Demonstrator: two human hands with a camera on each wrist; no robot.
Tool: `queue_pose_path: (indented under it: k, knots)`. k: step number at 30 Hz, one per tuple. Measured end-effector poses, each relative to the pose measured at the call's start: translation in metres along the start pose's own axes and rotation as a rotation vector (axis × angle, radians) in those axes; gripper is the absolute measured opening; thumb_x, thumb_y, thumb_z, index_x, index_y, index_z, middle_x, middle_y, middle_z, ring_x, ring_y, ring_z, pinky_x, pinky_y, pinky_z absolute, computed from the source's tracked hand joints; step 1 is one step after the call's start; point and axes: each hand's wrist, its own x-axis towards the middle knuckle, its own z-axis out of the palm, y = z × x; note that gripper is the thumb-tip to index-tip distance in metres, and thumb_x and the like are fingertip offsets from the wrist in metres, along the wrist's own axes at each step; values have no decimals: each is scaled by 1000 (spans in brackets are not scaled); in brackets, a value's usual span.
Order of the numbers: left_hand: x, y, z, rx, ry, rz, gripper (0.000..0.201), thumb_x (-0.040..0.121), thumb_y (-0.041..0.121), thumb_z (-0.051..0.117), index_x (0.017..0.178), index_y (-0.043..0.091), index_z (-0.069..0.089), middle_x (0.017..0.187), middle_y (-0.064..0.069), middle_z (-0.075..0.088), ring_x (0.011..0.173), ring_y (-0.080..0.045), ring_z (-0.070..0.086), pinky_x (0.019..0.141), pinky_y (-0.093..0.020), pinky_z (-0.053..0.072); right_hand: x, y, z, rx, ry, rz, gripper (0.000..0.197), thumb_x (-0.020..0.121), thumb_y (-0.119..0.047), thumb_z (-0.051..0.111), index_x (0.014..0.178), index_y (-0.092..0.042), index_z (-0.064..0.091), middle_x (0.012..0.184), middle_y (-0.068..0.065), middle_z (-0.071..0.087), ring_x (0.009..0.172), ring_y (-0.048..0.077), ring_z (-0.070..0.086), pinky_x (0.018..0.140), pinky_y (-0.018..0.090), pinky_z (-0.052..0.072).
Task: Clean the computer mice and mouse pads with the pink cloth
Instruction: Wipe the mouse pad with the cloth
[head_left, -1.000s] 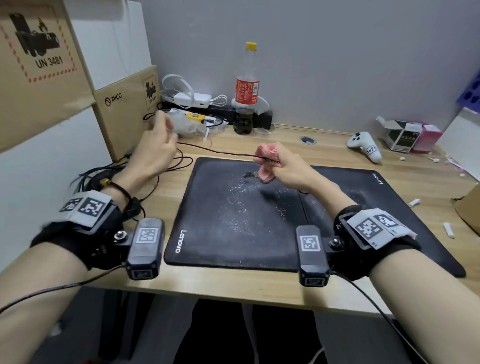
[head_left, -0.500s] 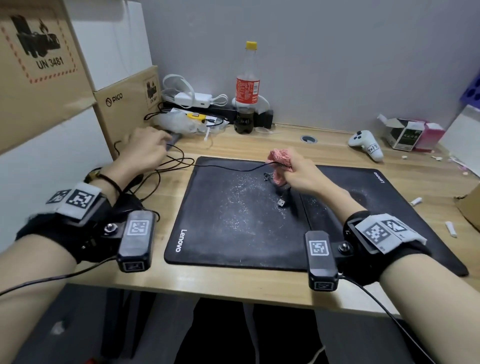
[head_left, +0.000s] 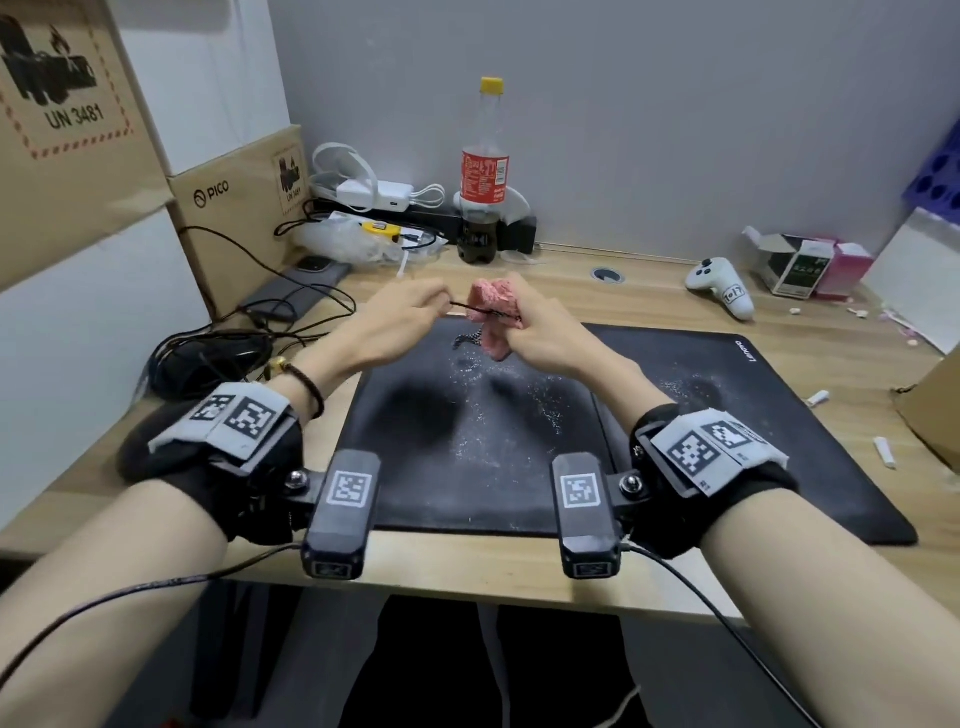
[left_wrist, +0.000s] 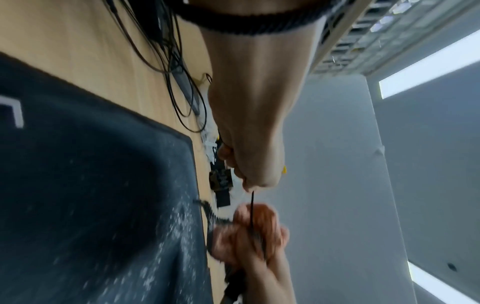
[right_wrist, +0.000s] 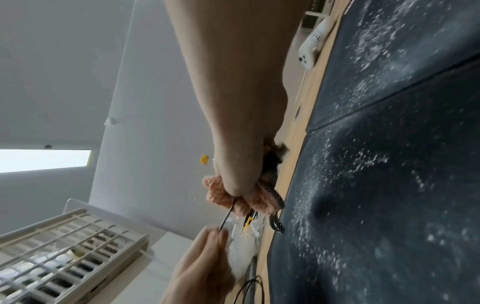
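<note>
My right hand grips the bunched pink cloth, which is wrapped round a thin black cable. Close to its left, my left hand pinches that cable between thumb and fingertips. Both hands are raised over the far edge of the left black mouse pad, which is sprinkled with white dust. A second dusty pad lies to its right. A braided cable end dangles below the cloth. In the wrist views the cable runs from the left hand into the cloth, held by the right hand.
Tangled black cables and a phone lie at the left beside cardboard boxes. At the back stand a cola bottle, a white controller and small cartons. Another cardboard box sits at the right edge.
My left hand has come in from the cables at the left and now pinches the cable right beside the cloth. My right hand has lifted slightly toward the pad's far edge.
</note>
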Motion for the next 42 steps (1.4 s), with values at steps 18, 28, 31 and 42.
queue_pose_path:
  k: [18, 28, 31, 42]
  knots:
    - [12, 34, -20, -194, 156, -68, 9, 96, 23, 50, 94, 16, 55, 78, 8, 58, 70, -4, 53, 69, -24, 44, -12, -20, -7, 421, -127, -108, 37, 95, -12, 59, 130, -13, 47, 115, 1, 63, 100, 0, 60, 91, 16, 47]
    - [13, 32, -20, -522, 292, -154, 13, 98, 20, 50, 85, 23, 51, 75, 6, 48, 61, -4, 41, 58, -15, 36, -17, -12, 16, 580, -65, -73, 11, 98, -18, 57, 105, -10, 61, 76, -9, 69, 66, -1, 60, 59, 14, 46]
    - [6, 21, -23, -363, 277, -174, 12, 98, 21, 47, 94, 22, 58, 77, 8, 50, 64, -2, 42, 62, -17, 34, -18, -9, 17, 519, -66, -92, 17, 99, -28, 54, 96, -13, 61, 69, -8, 61, 62, 4, 51, 59, 15, 38]
    - [1, 21, -25, 99, 48, -39, 20, 92, 36, 60, 91, 18, 68, 81, 6, 64, 79, -10, 58, 69, -25, 41, -16, -14, 16, 408, -75, -11, 18, 96, -20, 59, 110, -10, 65, 86, 2, 68, 70, 7, 58, 64, 22, 46]
